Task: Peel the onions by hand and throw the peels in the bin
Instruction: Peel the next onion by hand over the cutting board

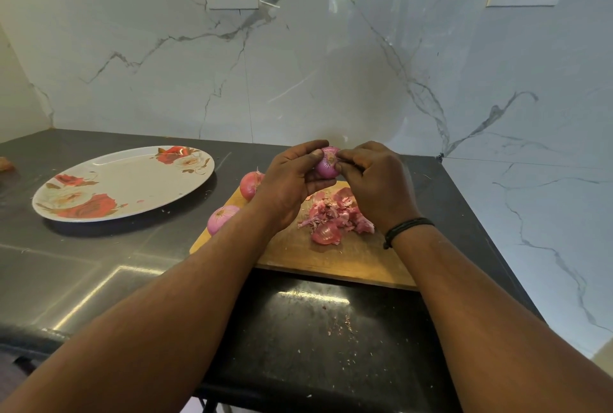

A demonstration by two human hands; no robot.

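Observation:
My left hand [289, 180] grips a small purple onion [326, 165] held above the wooden cutting board [335, 260]. My right hand [376, 180] pinches at the onion's top with fingertips and thumb. A heap of pink onion peels [335, 216] lies on the board below my hands. Two more onions sit at the board's left edge: one with reddish skin [249, 184], partly behind my left hand, and a paler one [220, 217] beside my left wrist. No bin is in view.
A large oval plate with a red flower print [132, 177] rests on the dark countertop [83, 263] to the left. Marble walls close off the back and right. Small peel crumbs dot the counter near the front edge [338, 323].

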